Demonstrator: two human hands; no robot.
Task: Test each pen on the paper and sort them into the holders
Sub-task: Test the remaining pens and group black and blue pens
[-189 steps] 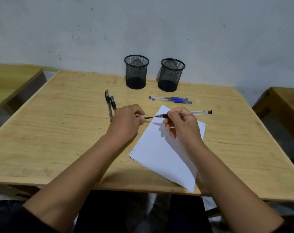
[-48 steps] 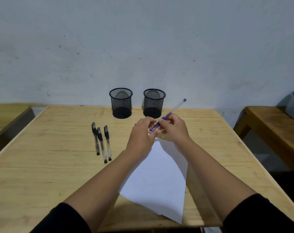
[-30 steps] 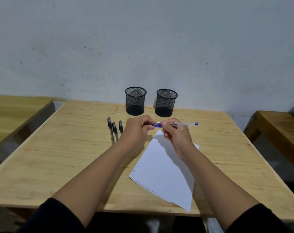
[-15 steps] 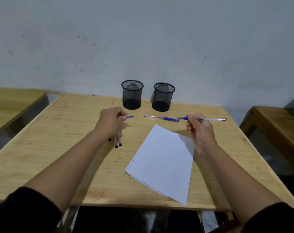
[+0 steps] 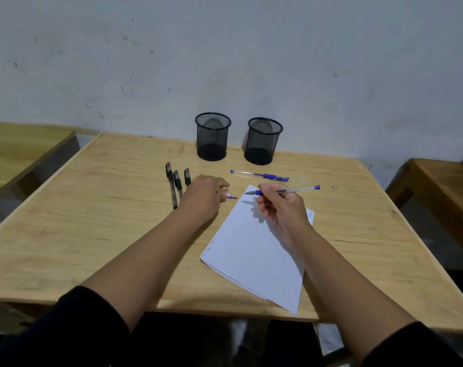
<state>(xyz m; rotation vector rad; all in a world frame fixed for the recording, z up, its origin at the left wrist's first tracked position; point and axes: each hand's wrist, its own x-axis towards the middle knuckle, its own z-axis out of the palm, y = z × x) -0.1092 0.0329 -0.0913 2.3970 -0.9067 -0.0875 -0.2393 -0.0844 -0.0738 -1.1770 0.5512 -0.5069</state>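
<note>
Standing by the light wooden table [image 5: 92,207], seen from the head view: person's right hand [image 5: 280,207] pinches an uncapped blue-ink pen with a clear barrel [image 5: 291,191] between thumb and fingers, held nearly level just above the far corner of the white paper sheet [image 5: 256,255], tip pointing left, not clearly touching the paper. Left hand [image 5: 202,197] is curled loosely on the table beside the paper's left edge, pinching a small blue pen cap [image 5: 231,197] that pokes out from the fingertips. Paper lies angled on the table, faint scribbles at its near-left corner. Second blue pen with cap on [image 5: 259,175] lies flat beyond the paper, near the holders, apart from both hands. Three black capped pens [image 5: 176,181] lie side by side to the left of the left hand, the rightmost partly hidden behind it. Two black wire-mesh cylinder pen holders [image 5: 212,136] and [image 5: 263,141] stand upright side by side at the far table edge by the pale wall [image 5: 225,62], nothing visible inside either. Dark sleeves [image 5: 87,327] cover both forearms near the bottom.
</note>
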